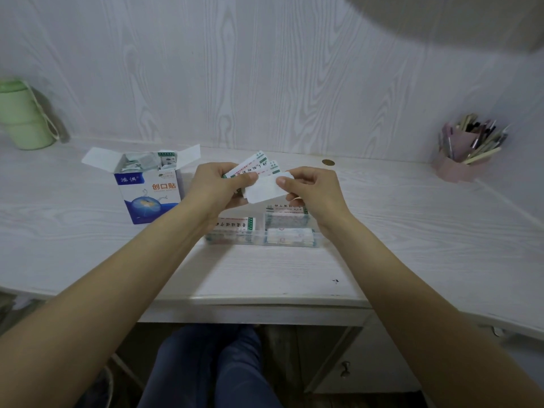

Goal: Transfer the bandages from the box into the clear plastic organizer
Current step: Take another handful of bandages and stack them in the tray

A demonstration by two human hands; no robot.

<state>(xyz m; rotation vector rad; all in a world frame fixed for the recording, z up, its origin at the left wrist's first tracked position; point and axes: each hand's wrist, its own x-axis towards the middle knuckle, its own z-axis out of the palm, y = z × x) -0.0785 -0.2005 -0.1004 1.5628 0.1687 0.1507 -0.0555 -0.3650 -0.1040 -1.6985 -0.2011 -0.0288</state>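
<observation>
An open blue-and-white bandage box (148,189) stands on the white desk at the left, flaps up, with wrapped bandages showing inside. My left hand (217,184) grips a fanned stack of wrapped bandages (256,166) above the desk. My right hand (312,192) pinches one white bandage (263,189) by its right end, with its left end against the stack. Below both hands lies the clear plastic organizer (262,238), its compartments holding bandages; my hands hide its far part.
A green jug (23,116) stands at the back left. A pink pen holder (465,151) full of pens sits at the back right. A small round coin (328,162) lies near the wall. The desk's front edge (250,298) runs above my knees.
</observation>
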